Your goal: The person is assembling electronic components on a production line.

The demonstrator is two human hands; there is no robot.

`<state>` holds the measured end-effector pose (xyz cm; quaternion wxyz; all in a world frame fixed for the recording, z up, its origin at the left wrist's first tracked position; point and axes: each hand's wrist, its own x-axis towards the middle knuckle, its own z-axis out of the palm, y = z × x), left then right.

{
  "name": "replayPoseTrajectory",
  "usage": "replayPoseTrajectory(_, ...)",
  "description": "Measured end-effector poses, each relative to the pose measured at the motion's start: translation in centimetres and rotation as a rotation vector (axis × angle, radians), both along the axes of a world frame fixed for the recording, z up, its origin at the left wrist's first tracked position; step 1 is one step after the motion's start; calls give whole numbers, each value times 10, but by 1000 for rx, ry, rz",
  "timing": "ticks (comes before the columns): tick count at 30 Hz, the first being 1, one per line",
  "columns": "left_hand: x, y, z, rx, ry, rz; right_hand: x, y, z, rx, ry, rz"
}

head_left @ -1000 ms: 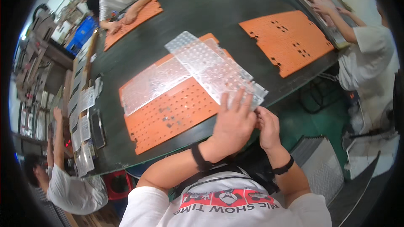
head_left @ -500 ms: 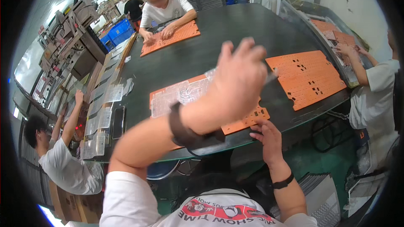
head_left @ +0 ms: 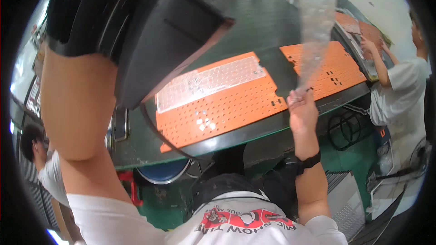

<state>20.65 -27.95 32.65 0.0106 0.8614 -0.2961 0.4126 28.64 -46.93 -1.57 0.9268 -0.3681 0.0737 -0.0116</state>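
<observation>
Right hand (head_left: 302, 109) pinches clear sheet (head_left: 313, 27); raised left forearm (head_left: 86, 86) blocks view.

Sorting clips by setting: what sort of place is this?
Likely a factory assembly bench: orange perforated jig boards, clear blister trays, and other workers around one long dark table.

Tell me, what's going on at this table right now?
A person at a dark table lifts a clear plastic blister sheet upright, the right hand pinching its lower edge. The left hand is raised out of view; only its forearm and black wristband show. Below lies an orange perforated tray with another clear sheet on it. A co-worker handles trays at the right.
</observation>
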Motion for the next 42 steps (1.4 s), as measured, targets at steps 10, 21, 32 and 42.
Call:
replayPoseTrajectory(10, -83, 129, -113, -30, -322, 331, 13, -3, 8, -256, -80, -202)
replayPoseTrajectory(21, -128, 143, -354, -1233, 191, 696, 50, -1, -8, -1203, -480, -144)
replayPoseTrajectory(32, -123, 144, -367, -1132, 202, 780, 68, -1, -19, -1223, -448, -48)
replayPoseTrajectory(42, -125, 141, -366, -1103, 239, 794, 65, -7, -11, -1198, -374, 21)
